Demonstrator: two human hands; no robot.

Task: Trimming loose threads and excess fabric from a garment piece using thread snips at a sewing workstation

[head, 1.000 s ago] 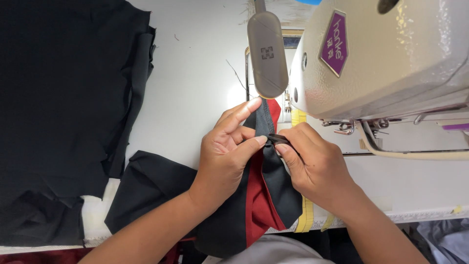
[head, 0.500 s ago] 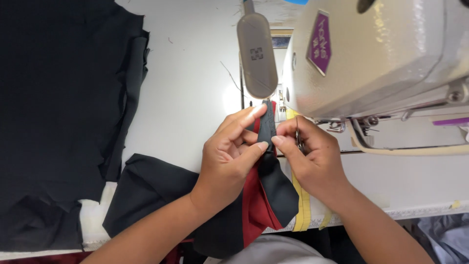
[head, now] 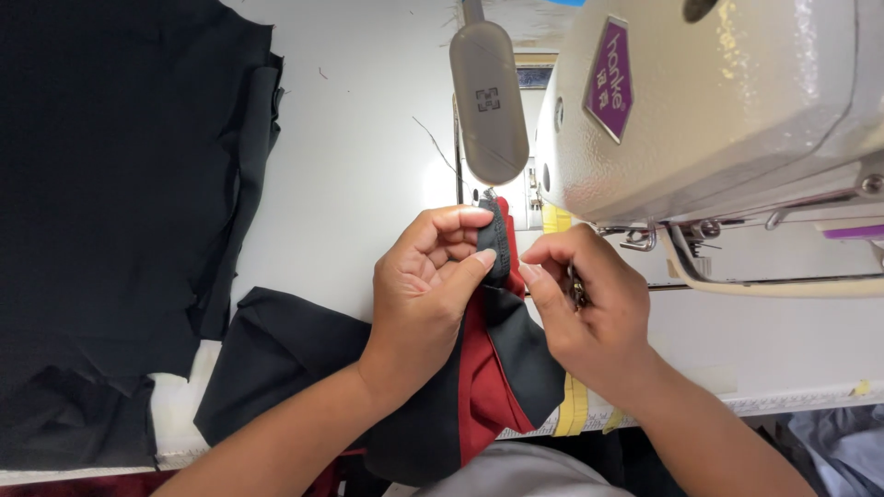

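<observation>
A black and red fabric piece (head: 497,368) lies across the table's front edge and rises to a narrow seamed end just below the sewing machine's needle area. My left hand (head: 433,285) pinches that narrow black end between thumb and fingers. My right hand (head: 585,308) sits beside it on the right, fingers curled, touching the fabric edge and gripping a small metal tool, possibly thread snips (head: 576,287), mostly hidden in the palm. The cream sewing machine head (head: 718,101) looms over the right side.
A grey oblong lamp head (head: 488,101) hangs above the needle area. A stack of black fabric (head: 120,212) covers the left of the white table (head: 359,138). A yellow measuring tape (head: 573,405) runs down to the table's front edge.
Both hands have moved the fabric end up toward the needle area. My left hand shifted its pinch higher on the black strip; my right hand drew slightly apart to the right.
</observation>
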